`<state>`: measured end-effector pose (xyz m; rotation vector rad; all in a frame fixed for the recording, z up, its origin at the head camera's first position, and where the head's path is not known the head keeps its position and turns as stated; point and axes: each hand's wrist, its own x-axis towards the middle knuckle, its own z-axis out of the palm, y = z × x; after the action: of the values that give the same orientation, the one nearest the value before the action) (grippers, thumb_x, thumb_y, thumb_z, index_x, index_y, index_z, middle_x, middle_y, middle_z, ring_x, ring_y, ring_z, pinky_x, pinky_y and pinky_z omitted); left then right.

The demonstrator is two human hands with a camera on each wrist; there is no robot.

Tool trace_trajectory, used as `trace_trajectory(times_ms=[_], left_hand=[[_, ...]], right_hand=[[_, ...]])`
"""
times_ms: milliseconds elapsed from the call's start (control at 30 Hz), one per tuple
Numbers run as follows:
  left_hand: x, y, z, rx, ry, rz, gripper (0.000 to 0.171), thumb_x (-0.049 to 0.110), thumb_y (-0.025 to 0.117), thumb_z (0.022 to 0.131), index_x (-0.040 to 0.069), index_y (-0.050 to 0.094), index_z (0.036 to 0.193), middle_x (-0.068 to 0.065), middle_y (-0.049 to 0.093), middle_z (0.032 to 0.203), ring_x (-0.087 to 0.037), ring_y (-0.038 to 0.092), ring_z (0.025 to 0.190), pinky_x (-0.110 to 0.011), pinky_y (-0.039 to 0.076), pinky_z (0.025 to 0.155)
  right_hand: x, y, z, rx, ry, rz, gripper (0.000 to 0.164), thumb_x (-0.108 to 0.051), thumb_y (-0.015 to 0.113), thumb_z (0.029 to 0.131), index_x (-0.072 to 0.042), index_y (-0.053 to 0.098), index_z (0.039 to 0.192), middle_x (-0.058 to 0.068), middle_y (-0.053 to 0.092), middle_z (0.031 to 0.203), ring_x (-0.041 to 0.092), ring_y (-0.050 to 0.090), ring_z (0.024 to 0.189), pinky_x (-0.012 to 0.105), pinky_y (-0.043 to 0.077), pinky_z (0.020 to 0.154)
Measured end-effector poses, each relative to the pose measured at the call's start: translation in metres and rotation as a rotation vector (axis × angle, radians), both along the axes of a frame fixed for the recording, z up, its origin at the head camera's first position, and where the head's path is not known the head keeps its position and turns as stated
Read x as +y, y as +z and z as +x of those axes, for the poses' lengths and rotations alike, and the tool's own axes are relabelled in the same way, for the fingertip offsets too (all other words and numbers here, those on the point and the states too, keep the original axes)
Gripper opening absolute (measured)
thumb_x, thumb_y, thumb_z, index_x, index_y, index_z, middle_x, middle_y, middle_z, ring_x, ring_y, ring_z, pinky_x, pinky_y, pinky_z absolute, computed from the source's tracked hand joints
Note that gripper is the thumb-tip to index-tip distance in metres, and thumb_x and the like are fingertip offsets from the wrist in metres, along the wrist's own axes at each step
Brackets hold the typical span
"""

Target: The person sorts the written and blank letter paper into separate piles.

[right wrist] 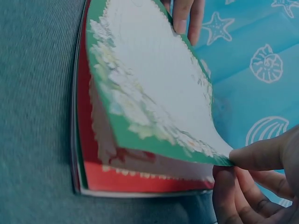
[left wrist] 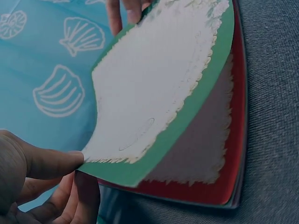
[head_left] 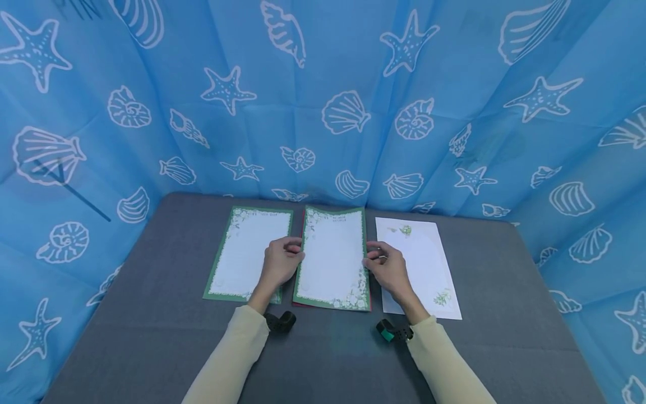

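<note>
In the head view my left hand (head_left: 281, 262) and right hand (head_left: 390, 268) pinch opposite side edges of a green-bordered sheet of paper (head_left: 333, 258) with white flowers printed at its corners. Both wrist views show the sheet bowed, its near edge lifted off a red-bordered sheet (left wrist: 237, 116) below. More sheet edges (right wrist: 77, 179) show under the red one, so this is a stack. Thumb above and fingers below, the left hand (left wrist: 44, 179) grips one edge. The right hand (right wrist: 261, 175) holds the other edge the same way.
Left of the stack lies another green-bordered sheet (head_left: 247, 247), partly under my left forearm. A white sheet with small green leaf prints (head_left: 419, 258) lies to the right, partly covered by my right hand. A grey cloth covers the table (head_left: 166, 314); a blue seashell curtain (head_left: 313, 129) hangs behind.
</note>
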<state>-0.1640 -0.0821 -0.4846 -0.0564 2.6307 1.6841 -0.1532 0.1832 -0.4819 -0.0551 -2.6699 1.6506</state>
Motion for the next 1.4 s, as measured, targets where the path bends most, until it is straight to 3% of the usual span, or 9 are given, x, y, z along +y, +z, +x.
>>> trace_trajectory(times_ms=[133,333,533,700,967,1400], left_hand=[[-0.009,0.002,0.001,-0.003,-0.003,0.014,0.032,0.005,0.072,0.093,0.006,0.070,0.125,-0.009,0.070,0.100,-0.028,0.071,0.095,-0.043,0.057,0.078],[-0.022,0.007,0.003,0.000,0.006,0.022,0.032,0.006,0.071,0.094,0.006,0.070,0.126,-0.012,0.069,0.102,-0.032,0.070,0.098,-0.046,0.057,0.080],[-0.043,0.009,0.002,0.019,0.022,0.031,0.032,0.003,0.071,0.094,0.003,0.069,0.126,-0.016,0.068,0.102,-0.036,0.069,0.098,-0.048,0.056,0.081],[-0.064,0.010,0.001,-0.011,0.034,0.044,0.034,0.003,0.069,0.095,0.003,0.068,0.128,-0.017,0.067,0.106,-0.037,0.067,0.102,-0.047,0.055,0.082],[-0.093,0.011,0.000,-0.049,0.075,0.052,0.034,0.003,0.067,0.096,0.000,0.065,0.130,-0.020,0.065,0.109,-0.039,0.064,0.105,-0.045,0.054,0.082],[-0.129,0.013,0.002,-0.096,0.177,0.031,0.037,0.003,0.063,0.098,-0.003,0.062,0.135,-0.022,0.064,0.112,-0.038,0.061,0.108,-0.043,0.051,0.086]], right_hand=[[-0.005,0.004,0.002,-0.004,0.009,-0.092,0.038,0.000,0.069,0.093,0.001,0.064,0.131,0.020,0.066,0.097,0.021,0.066,0.074,0.028,0.055,0.063],[-0.019,0.008,0.002,0.022,0.002,-0.128,0.035,0.000,0.068,0.093,0.000,0.066,0.128,0.018,0.066,0.096,0.016,0.062,0.073,0.022,0.051,0.062],[-0.039,0.009,-0.001,0.024,0.024,-0.189,0.034,0.000,0.066,0.094,0.001,0.065,0.128,0.020,0.067,0.098,0.020,0.067,0.076,0.037,0.059,0.071],[-0.058,0.008,-0.007,0.022,0.047,-0.245,0.033,0.002,0.066,0.094,0.002,0.066,0.127,0.023,0.067,0.097,0.026,0.070,0.073,0.048,0.059,0.071],[-0.092,0.010,-0.014,-0.004,0.069,-0.246,0.032,0.002,0.067,0.092,0.001,0.067,0.124,0.019,0.068,0.093,0.027,0.070,0.071,0.044,0.060,0.068],[-0.132,0.005,-0.030,-0.039,0.142,-0.149,0.030,-0.002,0.067,0.093,0.000,0.067,0.123,0.014,0.069,0.093,0.024,0.071,0.067,0.036,0.058,0.059]])
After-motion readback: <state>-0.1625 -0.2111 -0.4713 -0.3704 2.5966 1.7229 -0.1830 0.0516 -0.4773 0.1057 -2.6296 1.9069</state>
